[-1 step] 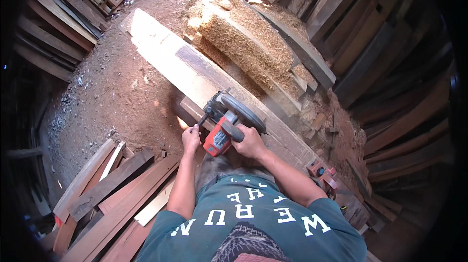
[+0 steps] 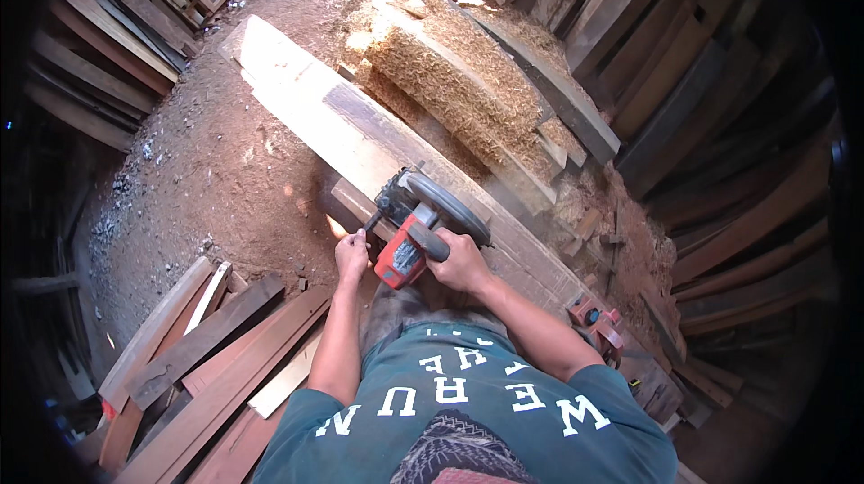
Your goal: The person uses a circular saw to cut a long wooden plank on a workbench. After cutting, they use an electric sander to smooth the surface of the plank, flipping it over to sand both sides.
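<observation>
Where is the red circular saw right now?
In the head view, the circular saw is near centre, over the long plank, right hand on its handle, left hand on its black rod.

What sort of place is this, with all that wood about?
Probably a woodworking shop or timber yard: planks crowd the right side, shavings lie heaped beside a long board, and the right hand grips what looks like a power saw.
</observation>
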A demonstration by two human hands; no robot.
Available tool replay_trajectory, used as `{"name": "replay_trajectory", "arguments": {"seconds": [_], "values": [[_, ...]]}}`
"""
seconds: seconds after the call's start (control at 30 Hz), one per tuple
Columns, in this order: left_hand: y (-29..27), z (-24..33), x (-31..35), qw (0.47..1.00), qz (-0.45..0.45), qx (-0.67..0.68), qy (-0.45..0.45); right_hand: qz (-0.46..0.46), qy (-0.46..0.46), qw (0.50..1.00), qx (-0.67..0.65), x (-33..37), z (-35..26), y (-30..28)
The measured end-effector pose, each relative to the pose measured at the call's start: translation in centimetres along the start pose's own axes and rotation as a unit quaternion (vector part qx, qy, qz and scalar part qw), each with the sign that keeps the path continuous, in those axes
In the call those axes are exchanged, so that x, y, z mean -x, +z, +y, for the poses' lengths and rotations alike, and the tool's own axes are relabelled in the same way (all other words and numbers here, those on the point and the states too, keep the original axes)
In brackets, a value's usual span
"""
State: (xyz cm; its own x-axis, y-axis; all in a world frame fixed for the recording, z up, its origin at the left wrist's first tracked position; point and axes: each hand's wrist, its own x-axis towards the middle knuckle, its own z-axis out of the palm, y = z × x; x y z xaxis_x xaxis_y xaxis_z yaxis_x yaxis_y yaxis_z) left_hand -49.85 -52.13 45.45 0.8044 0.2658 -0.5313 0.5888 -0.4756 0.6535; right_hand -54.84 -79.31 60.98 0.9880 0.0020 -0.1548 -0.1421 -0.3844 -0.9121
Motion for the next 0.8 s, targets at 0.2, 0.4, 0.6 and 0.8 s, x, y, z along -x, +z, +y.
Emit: {"name": "replay_trajectory", "arguments": {"seconds": [0.2, 0.4, 0.6, 0.8], "values": [[-0.2, 0.3, -2.4, 0.999, 0.013, 0.042, 0.012, -0.018, 0.008, 1.0, 0.01, -2.3, 0.3, 0.6], [-1.4, 1.7, -3.6, 1.0, -0.009, 0.02, 0.013, 0.002, 0.007, 1.0, 0.005, -3.5, 0.5, 1.5], [-2.3, 1.4, -4.8, 0.998, -0.029, 0.045, 0.018, -0.012, 0.036, 0.999, 0.005, -4.4, -0.1, 2.0], [-2.6, -0.7, -6.6, 0.995, -0.026, 0.093, 0.015, -0.009, 0.006, 1.0, 0.017, -4.5, 0.0, 2.7]]}}
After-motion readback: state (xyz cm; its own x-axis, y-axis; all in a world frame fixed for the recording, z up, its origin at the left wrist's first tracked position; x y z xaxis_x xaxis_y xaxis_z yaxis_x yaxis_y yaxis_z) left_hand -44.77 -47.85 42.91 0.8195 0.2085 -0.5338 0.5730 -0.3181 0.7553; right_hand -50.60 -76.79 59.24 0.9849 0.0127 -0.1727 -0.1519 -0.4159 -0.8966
